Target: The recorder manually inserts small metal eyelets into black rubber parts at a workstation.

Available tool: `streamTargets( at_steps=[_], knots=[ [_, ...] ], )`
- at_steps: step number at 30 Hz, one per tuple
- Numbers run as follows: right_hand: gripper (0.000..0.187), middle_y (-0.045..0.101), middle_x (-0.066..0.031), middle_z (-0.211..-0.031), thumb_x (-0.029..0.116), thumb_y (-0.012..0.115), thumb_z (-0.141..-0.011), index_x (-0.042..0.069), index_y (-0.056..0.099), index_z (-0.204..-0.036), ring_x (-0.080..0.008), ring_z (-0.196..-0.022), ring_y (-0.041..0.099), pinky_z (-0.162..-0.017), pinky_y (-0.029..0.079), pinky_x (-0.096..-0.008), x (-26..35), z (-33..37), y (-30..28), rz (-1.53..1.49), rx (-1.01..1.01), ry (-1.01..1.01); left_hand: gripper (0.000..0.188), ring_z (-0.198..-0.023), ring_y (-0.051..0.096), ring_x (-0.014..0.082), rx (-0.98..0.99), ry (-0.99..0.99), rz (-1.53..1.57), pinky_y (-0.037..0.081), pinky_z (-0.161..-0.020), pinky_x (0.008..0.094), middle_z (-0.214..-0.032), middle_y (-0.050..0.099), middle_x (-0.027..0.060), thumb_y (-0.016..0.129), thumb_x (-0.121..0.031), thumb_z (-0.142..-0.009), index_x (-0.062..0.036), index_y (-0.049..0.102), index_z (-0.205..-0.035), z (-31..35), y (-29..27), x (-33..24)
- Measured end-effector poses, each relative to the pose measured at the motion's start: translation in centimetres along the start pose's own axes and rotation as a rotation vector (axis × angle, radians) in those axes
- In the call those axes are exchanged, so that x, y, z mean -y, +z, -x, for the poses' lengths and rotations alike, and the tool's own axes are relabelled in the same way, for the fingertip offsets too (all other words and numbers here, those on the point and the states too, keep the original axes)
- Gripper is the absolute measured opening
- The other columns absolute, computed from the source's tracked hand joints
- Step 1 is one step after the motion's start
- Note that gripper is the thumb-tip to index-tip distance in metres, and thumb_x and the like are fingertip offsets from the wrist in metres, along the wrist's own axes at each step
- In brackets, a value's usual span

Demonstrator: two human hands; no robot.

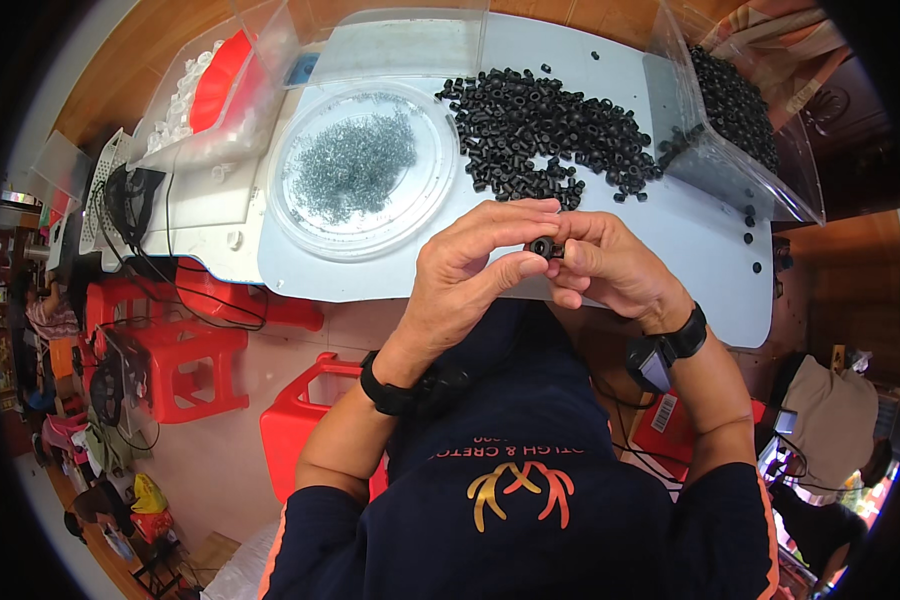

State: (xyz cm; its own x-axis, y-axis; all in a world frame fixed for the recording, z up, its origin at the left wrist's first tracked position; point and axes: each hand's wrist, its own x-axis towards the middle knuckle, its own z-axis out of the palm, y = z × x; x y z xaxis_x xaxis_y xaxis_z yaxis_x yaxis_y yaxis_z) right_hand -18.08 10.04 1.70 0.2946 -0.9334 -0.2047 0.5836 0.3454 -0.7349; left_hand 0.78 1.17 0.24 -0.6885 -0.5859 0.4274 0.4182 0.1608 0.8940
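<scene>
While my left hand (460, 265) pinches a small, black, ring-ended piece (542, 247) near the middle of the frame, my right hand (620, 268) clamps thumb and fingers together on its right side (whether one part or two, I cannot tell). Just above lies a heap of short, hollow black cylinders (530, 125) on the smooth, pale-blue tabletop (710, 310). At upper left, a round, clear dish (435, 172) holds a tangled mound of tiny grey bits (355, 160); at upper right, a clear, straight-walled box (770, 192) contains more cylinders.
</scene>
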Motion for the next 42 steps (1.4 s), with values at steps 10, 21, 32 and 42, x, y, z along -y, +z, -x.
streamTargets(
  at_steps=[10, 21, 32, 42],
  knots=[
    [0.023, 0.058, -0.0005, -0.085, 0.026, 0.064, -0.096, 0.005, 0.06, -0.102, -0.0058, -0.065, 0.049, -0.068, 0.055, -0.0304, -0.6, 0.2, 1.0, -0.013, -0.036, -0.053, 0.025, -0.112, 0.064, 0.0278, 0.006, 0.04, -0.135, 0.052, -0.093, 0.0348, -0.111, 0.069, 0.0147, 0.07, -0.001, -0.084, -0.001, 0.07, -0.109, -0.5, 0.1, -0.7],
    [0.025, 0.058, 0.0, -0.088, 0.029, 0.061, -0.098, 0.006, 0.059, -0.107, -0.0059, -0.069, 0.051, -0.072, 0.056, -0.0324, 0.0, 0.4, 0.4, -0.13, -0.023, -0.001, 0.025, -0.12, 0.058, 0.0321, -0.088, -0.08, 0.117, 0.046, -0.102, 0.0409, -0.12, 0.062, 0.0194, 0.062, 0.003, -0.089, 0.0049, 0.065, -0.114, -0.9, 1.2, -0.3],
    [0.016, 0.061, -0.0046, -0.088, 0.015, 0.065, -0.095, 0.0, 0.065, -0.101, -0.0077, -0.068, 0.057, -0.076, 0.06, -0.035, -0.1, 0.3, 1.8, 0.153, -0.288, -0.21, 0.028, -0.118, 0.059, 0.0285, -0.168, 0.068, -0.256, 0.047, -0.101, 0.0368, -0.12, 0.063, 0.0178, 0.067, 0.005, -0.086, 0.0035, 0.065, -0.114, -0.1, 0.9, 0.6],
    [0.015, 0.063, -0.0058, -0.087, 0.01, 0.065, -0.093, -0.005, 0.068, -0.097, -0.0095, -0.07, 0.059, -0.061, 0.051, -0.0262, -0.3, 0.4, 3.3, 0.939, -0.487, -0.594, 0.028, -0.109, 0.065, 0.0284, -0.22, 0.125, -0.342, 0.052, -0.091, 0.0355, -0.114, 0.068, 0.0166, 0.071, 0.003, -0.081, -0.0011, 0.069, -0.109, -0.4, 1.1, 0.6]
  ],
)
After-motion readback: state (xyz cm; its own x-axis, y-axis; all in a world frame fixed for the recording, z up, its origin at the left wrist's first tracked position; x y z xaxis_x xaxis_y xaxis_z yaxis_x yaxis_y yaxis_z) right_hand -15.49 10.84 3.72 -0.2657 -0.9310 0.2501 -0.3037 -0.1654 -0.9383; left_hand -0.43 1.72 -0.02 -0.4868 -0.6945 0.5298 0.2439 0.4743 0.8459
